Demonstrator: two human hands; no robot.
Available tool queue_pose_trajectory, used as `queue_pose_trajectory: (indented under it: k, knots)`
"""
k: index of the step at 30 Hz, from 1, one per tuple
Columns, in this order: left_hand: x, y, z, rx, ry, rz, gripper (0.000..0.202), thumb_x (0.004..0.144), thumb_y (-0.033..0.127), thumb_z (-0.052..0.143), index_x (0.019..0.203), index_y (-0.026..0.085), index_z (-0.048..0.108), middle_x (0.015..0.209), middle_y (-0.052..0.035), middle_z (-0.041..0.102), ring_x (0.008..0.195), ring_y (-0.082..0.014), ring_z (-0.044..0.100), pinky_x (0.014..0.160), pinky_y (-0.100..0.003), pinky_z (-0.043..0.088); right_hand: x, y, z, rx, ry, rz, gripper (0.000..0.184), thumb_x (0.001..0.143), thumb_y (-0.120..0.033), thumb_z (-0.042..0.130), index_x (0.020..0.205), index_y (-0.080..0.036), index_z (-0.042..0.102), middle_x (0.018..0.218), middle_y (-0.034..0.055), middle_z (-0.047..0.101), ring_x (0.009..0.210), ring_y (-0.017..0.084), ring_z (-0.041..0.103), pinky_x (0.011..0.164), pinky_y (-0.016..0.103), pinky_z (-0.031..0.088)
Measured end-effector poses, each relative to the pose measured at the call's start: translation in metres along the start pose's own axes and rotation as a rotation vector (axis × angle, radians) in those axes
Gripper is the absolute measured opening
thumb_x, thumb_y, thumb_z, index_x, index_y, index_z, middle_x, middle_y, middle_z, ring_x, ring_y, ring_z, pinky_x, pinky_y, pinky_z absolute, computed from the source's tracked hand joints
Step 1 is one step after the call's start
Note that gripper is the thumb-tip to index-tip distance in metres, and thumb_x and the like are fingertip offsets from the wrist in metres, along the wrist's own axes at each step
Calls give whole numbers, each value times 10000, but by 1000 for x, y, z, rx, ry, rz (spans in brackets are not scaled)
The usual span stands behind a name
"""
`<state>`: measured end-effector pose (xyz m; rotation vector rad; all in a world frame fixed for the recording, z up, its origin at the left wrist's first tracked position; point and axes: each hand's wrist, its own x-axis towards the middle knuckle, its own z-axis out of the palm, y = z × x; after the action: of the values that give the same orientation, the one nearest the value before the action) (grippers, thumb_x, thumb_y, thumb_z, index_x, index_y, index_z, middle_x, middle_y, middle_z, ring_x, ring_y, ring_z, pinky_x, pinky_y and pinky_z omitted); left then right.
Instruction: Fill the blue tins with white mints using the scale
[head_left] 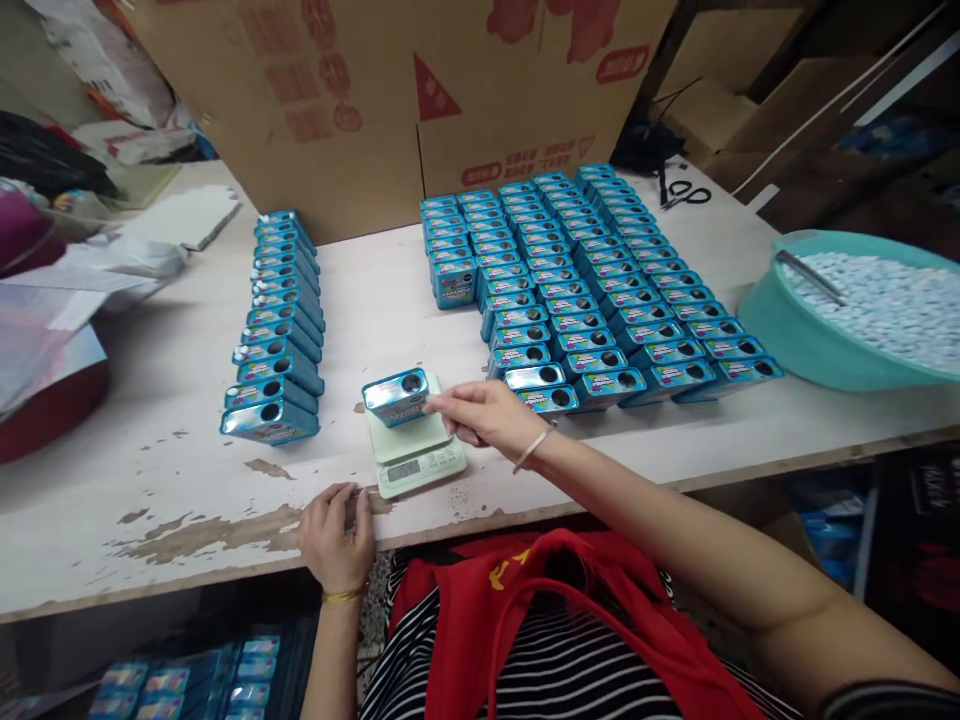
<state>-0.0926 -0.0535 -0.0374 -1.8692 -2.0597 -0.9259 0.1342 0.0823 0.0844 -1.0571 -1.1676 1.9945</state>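
Right hand: at the right end of the blue tin, thumb and forefinger tips drawn close together; cannot tell whether they pinch anything
Left hand: on the front edge of the desk, fingers loosely bent, thumb apart, no object seen in them
Blue tin: on the kitchen scale, a dark round spot on its top
Left row of tins: one file, small white pieces on several tops
Right block of tins: several close files
Teal basin: at the right, filled with pale pieces
Scissors: behind the basin, near the cardboard box
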Motion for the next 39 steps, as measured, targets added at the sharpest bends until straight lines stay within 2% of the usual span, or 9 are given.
queue_pose_trajectory:
  k: [7,11,16,21,25,29,34,37,39]
  knots:
    - [-1,1,0,-8,-11,-26,162,835,284,591,932,159,626,936,-88,629,898,-200,566,830,-346,432,34,-23,4,-330,94,-284,262,745,-352,663,713,-92,679,532,-41,515,541,55,439,529,194,325]
    - [7,5,-6,-133,-18,-54,181,853,290,567,967,158,616,946,-83,614,911,-191,565,842,-347,446,9,0,-10,-41,79,-81,316,713,-415,683,805,-113,667,557,-54,493,445,24,354,415,176,222]
    - [63,24,-27,-268,20,1,318,851,304,580,1140,176,551,1095,-100,565,1066,-206,525,955,-381,419,-33,58,-39,250,115,218,392,582,-317,789,890,-113,658,596,-30,542,451,30,420,366,155,201]
    - [140,44,-29,-239,-218,283,641,791,453,639,1324,186,403,1228,-124,501,1142,-252,478,981,-405,396,-54,100,-64,316,223,267,424,536,-314,832,855,-100,652,646,16,615,491,62,517,366,154,304]
    - [189,55,-6,-178,-481,463,422,869,460,517,1195,191,503,946,-59,588,864,-196,544,781,-325,437,-51,108,-68,353,237,207,439,569,-419,820,805,-99,635,658,24,629,461,54,518,338,144,278]
    - [238,73,36,-116,-426,518,353,864,403,518,1139,181,524,951,-65,589,861,-206,534,761,-326,411,-43,112,-65,337,218,165,455,589,-477,793,769,-102,611,643,20,638,410,44,493,312,144,253]
    - [293,102,113,-12,-442,509,329,816,321,575,1125,209,549,1019,-79,601,951,-248,535,800,-374,381,-38,112,-62,340,230,165,471,576,-506,781,737,-104,596,608,4,632,367,32,455,301,146,230]
    - [305,117,143,16,-411,473,358,800,301,593,1144,210,553,1101,-109,579,1007,-282,517,820,-406,367,-38,111,-62,351,233,179,475,567,-505,785,740,-103,602,606,9,640,364,36,463,307,145,240]
    - [300,119,143,40,-380,441,403,811,319,586,1196,212,527,1179,-123,540,1063,-290,492,849,-419,356,-40,112,-62,368,240,180,469,562,-493,794,741,-100,611,615,18,649,381,42,487,317,141,271]
